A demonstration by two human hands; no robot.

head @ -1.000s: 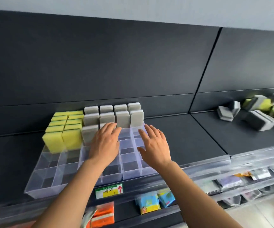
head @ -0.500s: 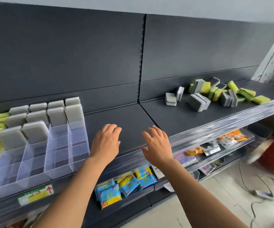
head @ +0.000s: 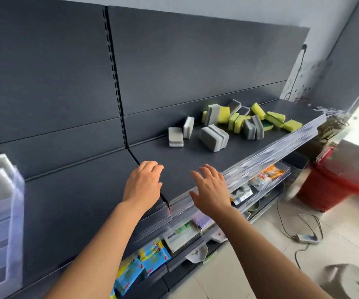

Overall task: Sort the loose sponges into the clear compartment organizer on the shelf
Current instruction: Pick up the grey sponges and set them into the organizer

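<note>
A heap of loose grey and yellow sponges (head: 236, 124) lies on the dark shelf (head: 101, 190) at the upper right. Nearest to me are a flat grey sponge (head: 175, 137) and a pair of grey sponges (head: 214, 138). The clear compartment organizer (head: 12, 223) shows only as its right end at the left edge, with grey sponges in its far cells. My left hand (head: 143, 183) and my right hand (head: 211, 190) hover over the shelf's front, palms down, fingers apart, holding nothing. Both are well short of the heap.
A clear plastic rail (head: 260, 156) runs along the shelf's front edge. Lower shelves hold packets, blue ones (head: 144, 262) among them. On the floor at the right stand a red bin (head: 333, 180) and a power strip (head: 305, 238) with cables.
The view has swung right: the organizer slid from under my hands to the left edge, and the loose sponge heap came closer. Both hands stay empty and spread.
</note>
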